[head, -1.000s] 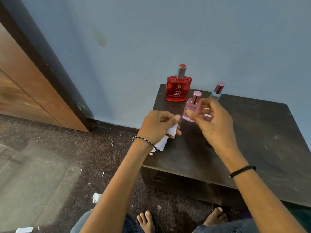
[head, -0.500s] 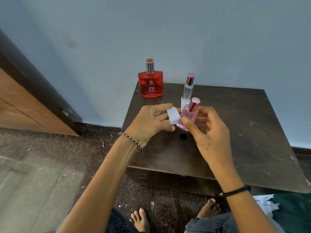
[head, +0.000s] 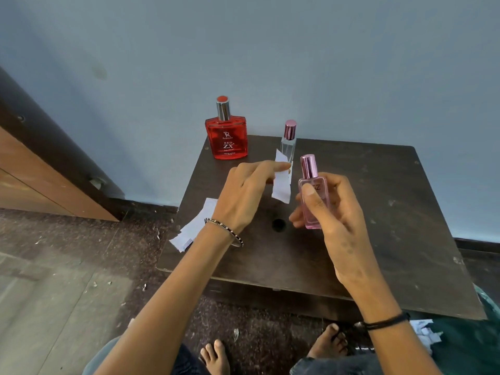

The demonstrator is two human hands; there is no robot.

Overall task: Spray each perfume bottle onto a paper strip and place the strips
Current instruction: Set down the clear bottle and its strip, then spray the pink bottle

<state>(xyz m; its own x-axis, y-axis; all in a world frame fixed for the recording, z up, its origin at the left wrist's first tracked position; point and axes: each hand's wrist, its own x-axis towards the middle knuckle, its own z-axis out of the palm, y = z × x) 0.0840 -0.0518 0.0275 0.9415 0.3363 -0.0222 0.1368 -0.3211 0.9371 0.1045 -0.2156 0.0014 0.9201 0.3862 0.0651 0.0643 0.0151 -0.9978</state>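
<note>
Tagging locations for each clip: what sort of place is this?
Probably a room in a home: a plain blue wall, a low dark wooden table on a littered speckled floor, and the person's bare feet.

table (head: 378, 217): dark wood, matt, scuffed, pale specks | red bottle (head: 226, 140) at far left corner: glossy glass, shiny metal collar | pink bottle (head: 313, 201): clear glossy glass, metallic pink cap | strip (head: 282, 185): white matt paper | floor (head: 67, 266): rough speckled stone
</note>
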